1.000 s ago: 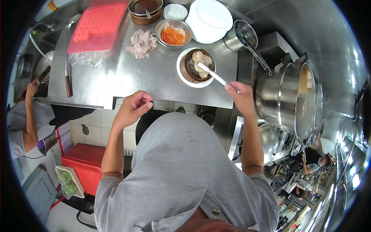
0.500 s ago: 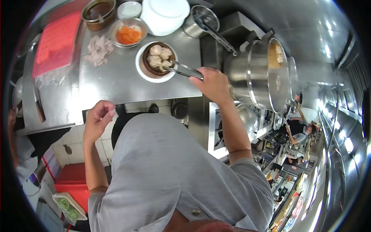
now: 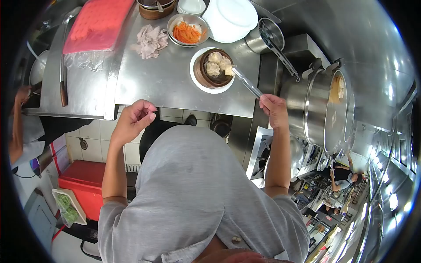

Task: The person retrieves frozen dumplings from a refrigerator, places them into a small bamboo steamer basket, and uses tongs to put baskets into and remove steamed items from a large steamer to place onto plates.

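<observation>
My right hand (image 3: 274, 109) grips metal tongs (image 3: 249, 84) by their handle end. Their tips are at a pale dumpling (image 3: 229, 70) by the right side of a small round bamboo steamer (image 3: 200, 72). Several more dumplings (image 3: 213, 69) sit at the back and left inside it; the bare dark bottom shows in front. Beneath the steamer is a white plate (image 3: 218, 90). My left hand (image 3: 132, 122) hovers before the counter's front edge, fingers loosely curled, thumb apart, nothing in it.
On the steel counter (image 3: 153, 90) are a bowl of orange shreds (image 3: 187, 33), a crumpled cloth (image 3: 150, 41), white plates (image 3: 230, 19) and a pink tray (image 3: 98, 24). Large steel pots (image 3: 315, 109) stand right. A co-worker's arm (image 3: 17, 125) is at the far left.
My view has shifted, so the counter sits farther right and higher. The tongs have drawn toward the steamer's right rim with a dumpling at their tips. My left hand stays loosely curled.
</observation>
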`<control>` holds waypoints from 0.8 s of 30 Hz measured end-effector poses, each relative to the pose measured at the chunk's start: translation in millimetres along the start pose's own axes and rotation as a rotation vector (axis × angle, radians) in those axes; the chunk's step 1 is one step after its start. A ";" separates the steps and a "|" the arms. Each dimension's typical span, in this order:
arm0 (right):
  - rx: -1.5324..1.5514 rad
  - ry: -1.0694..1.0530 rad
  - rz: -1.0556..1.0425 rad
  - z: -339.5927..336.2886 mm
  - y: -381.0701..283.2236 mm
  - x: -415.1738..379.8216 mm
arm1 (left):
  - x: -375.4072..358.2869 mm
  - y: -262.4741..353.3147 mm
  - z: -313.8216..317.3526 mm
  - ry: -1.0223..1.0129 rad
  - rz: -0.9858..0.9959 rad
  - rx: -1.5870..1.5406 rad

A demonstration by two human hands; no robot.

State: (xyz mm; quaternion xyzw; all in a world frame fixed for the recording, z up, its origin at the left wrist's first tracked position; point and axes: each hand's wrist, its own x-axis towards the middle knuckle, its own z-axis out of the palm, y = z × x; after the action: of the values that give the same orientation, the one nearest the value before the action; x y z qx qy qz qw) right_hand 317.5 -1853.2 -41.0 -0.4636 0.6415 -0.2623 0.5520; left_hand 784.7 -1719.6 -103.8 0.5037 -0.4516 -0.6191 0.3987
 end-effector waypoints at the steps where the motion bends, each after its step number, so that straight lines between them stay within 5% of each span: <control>1: 0.154 -0.053 0.037 -1.9 7.4 -1.8 | -1.6 -0.3 -0.8 0.003 -0.008 0.008; 5: 0.666 -0.284 0.141 -11.6 44.1 -4.3 | -5.3 -2.0 -3.0 0.010 -0.003 0.006; 10: 0.845 -0.394 0.097 -4.8 56.7 -9.4 | -6.9 0.6 -6.1 0.000 -0.003 0.005; 13: 0.633 -0.228 0.054 -3.6 39.5 -13.4 | -9.1 1.1 -8.9 -0.010 -0.001 0.005; 18: -0.511 0.117 -0.273 27.0 -17.0 -19.7 | -8.3 -4.2 -9.0 -0.014 -0.001 -0.027; 24: -1.144 0.189 -0.499 65.0 -46.5 -10.1 | -3.3 0.4 -6.2 -0.060 -0.019 -0.019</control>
State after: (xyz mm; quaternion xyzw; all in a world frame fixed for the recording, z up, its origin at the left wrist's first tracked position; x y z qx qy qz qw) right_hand 393.1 -1853.0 -13.3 -0.7959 0.5989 -0.0383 0.0801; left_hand 791.4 -1717.5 -103.0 0.4853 -0.4526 -0.6420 0.3841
